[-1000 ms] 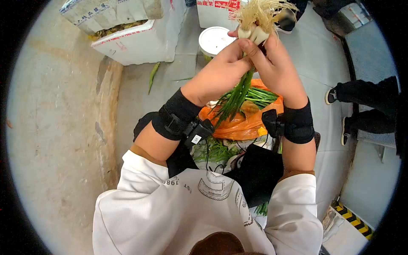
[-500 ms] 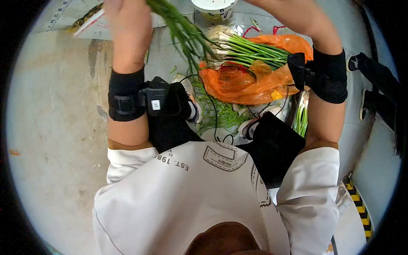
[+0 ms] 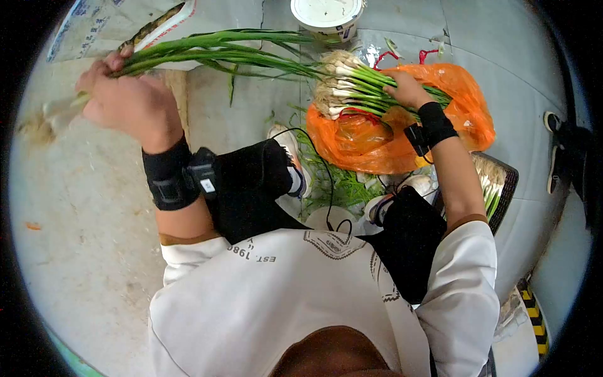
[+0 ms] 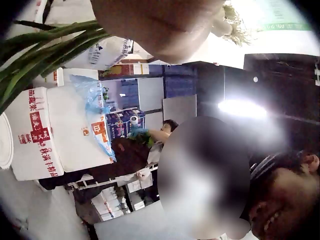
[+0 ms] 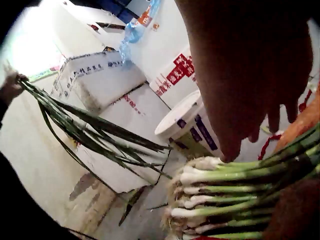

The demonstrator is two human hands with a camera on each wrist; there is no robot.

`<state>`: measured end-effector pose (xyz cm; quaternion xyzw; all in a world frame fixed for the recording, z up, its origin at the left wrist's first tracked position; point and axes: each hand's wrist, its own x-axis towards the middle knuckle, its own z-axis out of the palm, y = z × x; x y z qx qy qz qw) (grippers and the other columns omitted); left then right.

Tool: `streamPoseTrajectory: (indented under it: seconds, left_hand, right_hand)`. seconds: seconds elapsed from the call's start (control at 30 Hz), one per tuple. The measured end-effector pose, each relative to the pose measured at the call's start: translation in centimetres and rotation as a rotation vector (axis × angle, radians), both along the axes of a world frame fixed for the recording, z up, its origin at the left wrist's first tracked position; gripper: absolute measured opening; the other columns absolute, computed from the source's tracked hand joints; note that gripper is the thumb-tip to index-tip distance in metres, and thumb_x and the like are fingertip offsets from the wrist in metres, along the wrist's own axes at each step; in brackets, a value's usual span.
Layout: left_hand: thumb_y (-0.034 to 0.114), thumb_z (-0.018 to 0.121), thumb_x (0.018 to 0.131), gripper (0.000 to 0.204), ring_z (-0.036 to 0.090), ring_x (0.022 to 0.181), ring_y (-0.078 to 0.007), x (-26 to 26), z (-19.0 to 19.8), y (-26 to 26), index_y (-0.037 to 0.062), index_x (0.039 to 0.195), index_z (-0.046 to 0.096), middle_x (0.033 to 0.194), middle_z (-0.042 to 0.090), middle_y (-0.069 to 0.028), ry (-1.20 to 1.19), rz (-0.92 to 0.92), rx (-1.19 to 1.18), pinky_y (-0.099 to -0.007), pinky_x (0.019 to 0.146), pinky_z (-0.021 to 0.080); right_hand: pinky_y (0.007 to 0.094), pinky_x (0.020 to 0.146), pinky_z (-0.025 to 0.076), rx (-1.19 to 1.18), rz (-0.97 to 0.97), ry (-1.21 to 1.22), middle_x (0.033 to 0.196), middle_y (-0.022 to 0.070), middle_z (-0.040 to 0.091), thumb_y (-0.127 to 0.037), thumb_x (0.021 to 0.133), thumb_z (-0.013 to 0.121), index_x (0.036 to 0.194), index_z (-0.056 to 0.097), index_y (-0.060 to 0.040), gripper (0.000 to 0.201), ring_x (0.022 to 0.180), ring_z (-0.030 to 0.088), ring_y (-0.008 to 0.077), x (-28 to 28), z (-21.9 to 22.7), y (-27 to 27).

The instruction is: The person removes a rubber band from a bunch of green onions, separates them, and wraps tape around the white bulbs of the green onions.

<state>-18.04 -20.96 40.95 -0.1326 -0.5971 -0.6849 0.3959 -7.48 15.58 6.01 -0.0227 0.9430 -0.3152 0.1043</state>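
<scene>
My left hand (image 3: 132,103) grips a bunch of spring onions (image 3: 213,53) at the far left, held out sideways. Their long green leaves trail rightward, and the root end is blurred beyond the fist. In the right wrist view the leaves (image 5: 95,130) hang from that hand. A larger pile of spring onions (image 3: 358,81) lies on an orange plastic bag (image 3: 370,154), white bulbs and roots facing left. My right hand (image 3: 408,91) is over the stalks of this pile, its fingers extended down to them; one fingertip is right at a stalk in the right wrist view.
A white lidded tub (image 3: 326,12) stands behind the pile. A dark crate (image 3: 499,182) with more spring onions is at the right. Trimmed leaves (image 3: 345,185) litter the floor between the feet. White foam boxes (image 4: 75,135) and other people show in the left wrist view.
Both hands were together at the bunch, near the roots. They have parted: the left carried the bunch to the left, while the right let go and came down over the pile.
</scene>
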Motion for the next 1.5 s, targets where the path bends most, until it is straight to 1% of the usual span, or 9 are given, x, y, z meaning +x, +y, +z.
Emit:
streamPoseTrajectory:
  seconds: [0.17,0.3,0.43,0.63,0.7,0.97,1.13,1.33,1.5]
  left_hand:
    - [0.004,0.056,0.098,0.011,0.054,0.076,-0.0209,0.7,-1.2,0.9,0.0022,0.093,0.046,0.084,0.052,-0.0090,0.107,-0.031,-0.069,-0.0411,0.079,0.055]
    - [0.010,0.049,0.103,0.012,0.050,0.077,-0.0186,0.8,-2.1,0.6,0.0050,0.097,0.041,0.085,0.050,-0.0072,0.072,-0.065,-0.286,-0.0362,0.077,0.051]
    - [0.012,0.053,0.104,0.012,0.052,0.080,-0.0195,0.7,-2.7,0.9,0.0059,0.098,0.045,0.087,0.052,-0.0070,-0.008,-0.155,-0.288,-0.0409,0.083,0.052]
    - [0.014,0.050,0.106,0.013,0.050,0.080,-0.0182,1.3,-3.0,1.3,0.0040,0.099,0.045,0.087,0.052,-0.0074,-0.099,-0.281,-0.253,-0.0401,0.082,0.051]
    - [0.013,0.050,0.106,0.012,0.050,0.080,-0.0181,1.5,-3.1,1.3,0.0035,0.100,0.046,0.087,0.052,-0.0074,-0.107,-0.317,-0.243,-0.0403,0.082,0.051]
    - [0.015,0.051,0.107,0.011,0.049,0.078,-0.0130,3.3,-3.4,3.0,0.0052,0.104,0.047,0.086,0.052,-0.0022,-0.101,-0.438,-0.273,-0.0345,0.079,0.049]
    - [0.020,0.049,0.108,0.015,0.052,0.076,-0.0106,5.2,-2.0,4.3,0.0046,0.108,0.047,0.086,0.054,-0.0025,-0.046,-0.411,-0.230,-0.0291,0.071,0.047]
    - [0.026,0.056,0.106,0.021,0.048,0.066,-0.0096,6.9,-0.7,5.7,0.0060,0.104,0.050,0.078,0.051,0.0006,-0.187,-0.397,-0.187,-0.0288,0.063,0.045]
    - [0.022,0.064,0.102,0.019,0.047,0.061,-0.0051,7.2,0.7,7.4,0.0063,0.097,0.056,0.074,0.053,0.0051,-0.243,-0.484,-0.061,-0.0230,0.054,0.039]
  right_hand:
    - [0.0475,0.095,0.050,0.045,-0.028,0.173,0.113,0.0198,0.066,-0.026,0.088,0.072,0.125,0.066,-0.0079,0.042,0.108,0.062,0.0384,-2.3,-3.4,-3.5]
    - [0.0466,0.093,0.050,0.081,-0.055,0.112,0.108,0.0167,0.067,-0.027,0.085,0.075,0.117,0.069,-0.0073,0.038,0.106,0.061,0.0369,-3.0,-2.6,-6.8]
    - [0.0484,0.086,0.050,0.144,-0.105,0.281,0.098,0.0130,0.066,-0.024,0.083,0.076,0.106,0.069,-0.0097,0.028,0.098,0.063,0.0344,-3.5,-4.0,-8.0]
    - [0.0464,0.077,0.052,0.044,-0.112,0.393,0.107,0.0156,0.061,-0.017,0.091,0.067,0.115,0.061,-0.0080,0.026,0.093,0.063,0.0393,-3.8,-4.5,-8.4]
    - [0.0427,0.080,0.052,-0.219,-0.102,0.470,0.106,0.0151,0.059,-0.015,0.095,0.065,0.117,0.061,-0.0038,0.025,0.091,0.064,0.0375,-3.8,-1.8,-8.0]
    - [0.0367,0.082,0.054,-0.504,-0.203,0.550,0.107,0.0163,0.071,-0.022,0.093,0.072,0.116,0.069,-0.0013,0.031,0.094,0.069,0.0308,-4.3,9.0,-7.4]
    - [0.0318,0.069,0.053,-0.460,-0.158,0.863,0.096,0.0129,0.072,-0.016,0.090,0.074,0.111,0.071,-0.0010,0.026,0.077,0.069,0.0226,-3.9,22.1,-8.8]
    - [0.0284,0.066,0.054,-0.533,-0.139,0.984,0.090,0.0109,0.073,-0.011,0.089,0.074,0.116,0.069,-0.0031,0.028,0.077,0.071,0.0157,-2.8,34.8,-12.1]
    - [0.0257,0.066,0.057,-0.690,-0.093,0.921,0.092,0.0121,0.076,-0.006,0.089,0.074,0.125,0.064,-0.0034,0.037,0.079,0.073,0.0125,-2.5,38.3,-14.2]
